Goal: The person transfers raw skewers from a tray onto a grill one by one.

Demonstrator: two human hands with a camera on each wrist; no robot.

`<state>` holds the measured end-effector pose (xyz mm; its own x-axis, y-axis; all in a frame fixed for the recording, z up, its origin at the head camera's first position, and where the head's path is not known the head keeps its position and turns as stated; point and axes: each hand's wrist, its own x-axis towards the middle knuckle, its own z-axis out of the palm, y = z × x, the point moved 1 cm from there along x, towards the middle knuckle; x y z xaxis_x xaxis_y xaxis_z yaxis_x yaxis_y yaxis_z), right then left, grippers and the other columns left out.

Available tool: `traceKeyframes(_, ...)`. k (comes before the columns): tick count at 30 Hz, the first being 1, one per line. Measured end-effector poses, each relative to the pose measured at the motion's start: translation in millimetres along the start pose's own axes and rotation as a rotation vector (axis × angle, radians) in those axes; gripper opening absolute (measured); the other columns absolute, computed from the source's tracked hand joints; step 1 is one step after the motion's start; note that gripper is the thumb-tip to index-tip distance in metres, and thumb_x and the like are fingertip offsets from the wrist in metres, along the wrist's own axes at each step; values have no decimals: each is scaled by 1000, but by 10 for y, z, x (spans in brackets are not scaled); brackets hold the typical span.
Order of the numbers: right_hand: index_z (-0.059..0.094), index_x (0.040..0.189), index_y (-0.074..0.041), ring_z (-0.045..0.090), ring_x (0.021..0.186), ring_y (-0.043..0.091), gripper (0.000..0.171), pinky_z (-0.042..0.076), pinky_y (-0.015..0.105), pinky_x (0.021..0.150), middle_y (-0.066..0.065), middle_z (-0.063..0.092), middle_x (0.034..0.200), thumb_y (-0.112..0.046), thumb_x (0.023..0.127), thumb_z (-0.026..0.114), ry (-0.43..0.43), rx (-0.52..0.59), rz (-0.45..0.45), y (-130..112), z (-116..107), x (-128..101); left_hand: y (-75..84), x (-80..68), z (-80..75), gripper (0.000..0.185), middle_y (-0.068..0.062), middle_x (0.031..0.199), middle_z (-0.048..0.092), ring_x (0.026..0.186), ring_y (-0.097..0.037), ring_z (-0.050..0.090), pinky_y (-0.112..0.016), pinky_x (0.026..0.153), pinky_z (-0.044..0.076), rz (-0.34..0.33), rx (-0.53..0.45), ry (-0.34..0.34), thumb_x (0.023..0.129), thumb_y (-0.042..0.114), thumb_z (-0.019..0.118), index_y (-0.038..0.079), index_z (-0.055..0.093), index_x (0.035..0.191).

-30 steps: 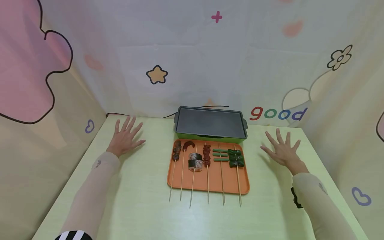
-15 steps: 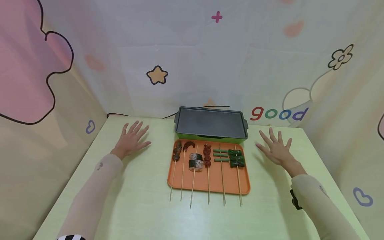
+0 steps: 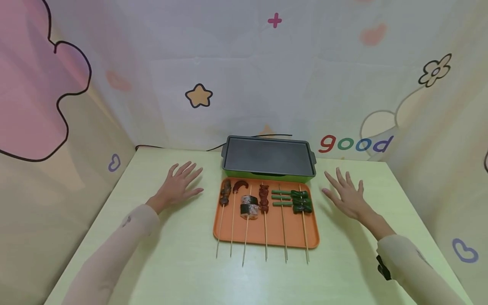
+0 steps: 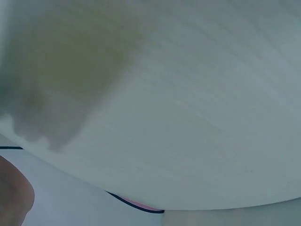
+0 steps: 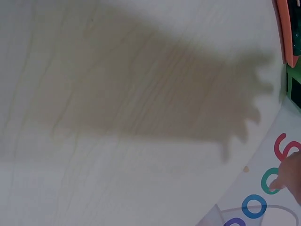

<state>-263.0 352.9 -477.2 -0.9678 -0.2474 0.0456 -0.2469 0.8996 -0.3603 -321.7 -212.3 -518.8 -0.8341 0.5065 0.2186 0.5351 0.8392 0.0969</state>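
- skewers (image 3: 263,212) with thin wooden sticks lie on flat orange plastic tray (image 3: 293,237), before rectangular dark grill pan (image 3: 268,156).
- left hand (image 3: 179,186) and right hand (image 3: 345,194), fingers spread flat, beside tray on smooth pale-green table (image 3: 183,262).

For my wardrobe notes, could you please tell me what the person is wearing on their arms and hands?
Both arms wear thin, close-fitting pale beige sleeves reaching the wrists. The left sleeve carries a small dark mark near its cuff; the right sleeve has a similar mark, plus a black strap or device at its underside. The left hand and right hand are bare.
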Motion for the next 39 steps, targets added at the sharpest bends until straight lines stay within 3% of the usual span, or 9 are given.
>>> traceKeyframes(9,30,162,-19,12,152,57,65,0,83,113,28,14,168,-44,106,51,23,12,-62,-156,107,-239,285,-44,40,75,-14,163,39,155,-34,26,-63,122,15,66,-73,-2,97,51,62,17,38,159)
traceKeyframes(15,33,161,-18,18,152,55,64,8,78,117,29,19,167,-37,105,56,37,56,-142,-249,211,-372,468,-97,50,74,-13,161,43,153,-34,30,-64,118,21,69,-123,32,95,49,66,16,42,157)
traceKeyframes(24,33,161,-14,30,149,52,70,21,62,123,28,26,165,-30,101,65,12,113,-212,-402,296,-590,764,-203,44,74,-19,157,47,148,-40,34,-68,112,24,62,-320,70,91,39,74,11,47,154)
traceKeyframes(29,36,160,-14,37,144,53,70,36,71,109,29,30,163,-24,99,69,27,159,-223,-495,274,-662,862,-242,45,68,-20,152,51,141,-41,39,-64,103,32,-16,-501,25,94,32,71,8,47,153)
traceKeyframes(31,40,157,-12,44,140,49,68,42,68,106,27,38,160,-21,97,71,67,159,-232,-522,252,-690,884,-248,44,65,-20,150,53,139,-42,42,-63,104,34,-61,-591,-1,96,30,70,7,48,152)
traceKeyframes(35,49,150,-5,63,123,33,57,57,49,97,20,58,143,-15,98,69,100,210,-243,-568,226,-738,918,-245,17,61,-23,144,58,133,-42,50,-59,103,45,-121,-748,-44,99,22,67,2,46,152)
traceKeyframes(39,54,144,1,71,102,15,47,60,28,81,16,70,123,-12,101,65,17,369,-221,-610,222,-788,934,-230,-1,60,-24,138,61,120,-37,61,-39,92,55,-186,-871,-106,100,16,66,-2,43,153)
